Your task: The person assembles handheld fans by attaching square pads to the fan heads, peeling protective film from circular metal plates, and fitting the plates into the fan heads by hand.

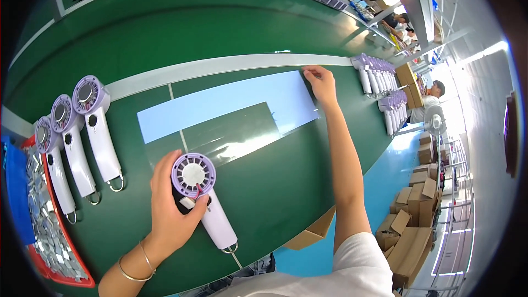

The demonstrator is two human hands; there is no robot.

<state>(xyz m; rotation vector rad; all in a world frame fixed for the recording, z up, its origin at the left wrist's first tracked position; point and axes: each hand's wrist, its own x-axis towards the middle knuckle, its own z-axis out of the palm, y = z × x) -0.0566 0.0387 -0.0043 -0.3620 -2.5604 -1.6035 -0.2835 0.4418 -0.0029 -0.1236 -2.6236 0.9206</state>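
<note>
A handheld fan [219, 223] with a round purple head, white handle and metal ring is gripped in my left hand [168, 209]. Its vented side faces up, and red wires and a small white part [187, 202] show by the neck. Beyond it, a light blue sheet [220, 99] lies flat on the green table, with a see-through, shiny section along its near side. My right hand [320, 83] is at the sheet's far right corner, thumb and fingers pinched together on its edge. The exact fingertip contact is small in view.
Three similar fans [102, 137] lie at the left, beside a red bin [60, 236] of small silvery pieces and a blue bin [17, 192]. More fans [377, 77] stand in rows at the right. A pale rail [220, 66] crosses behind the sheet. Cardboard boxes [410, 247] sit on the floor.
</note>
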